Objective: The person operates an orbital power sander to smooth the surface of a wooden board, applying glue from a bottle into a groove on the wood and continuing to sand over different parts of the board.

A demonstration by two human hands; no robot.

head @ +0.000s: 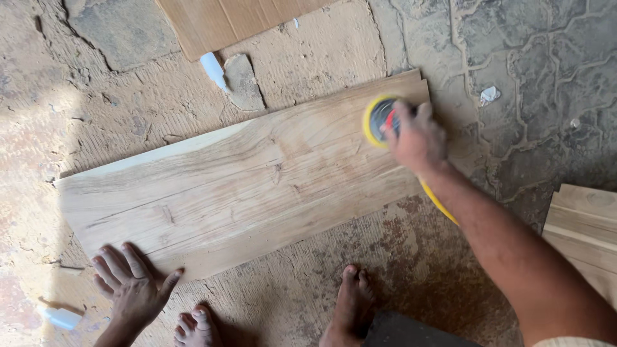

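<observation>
A long pale wooden board (244, 183) lies flat on the ground, running from lower left to upper right. My right hand (416, 136) grips a round yellow power sander (376, 119) pressed onto the board's far right end; a yellow cord (437, 202) trails back under my forearm. My left hand (132, 284) is spread flat, fingers apart, on the board's near left corner and the ground beside it. It holds nothing.
My two bare feet (350, 308) stand just below the board. Another wooden panel (222, 22) lies at the top, more boards (585, 228) at the right edge. Two small white bottles (213, 69) (61, 317) and a scrap (490, 95) lie on the cracked stone floor.
</observation>
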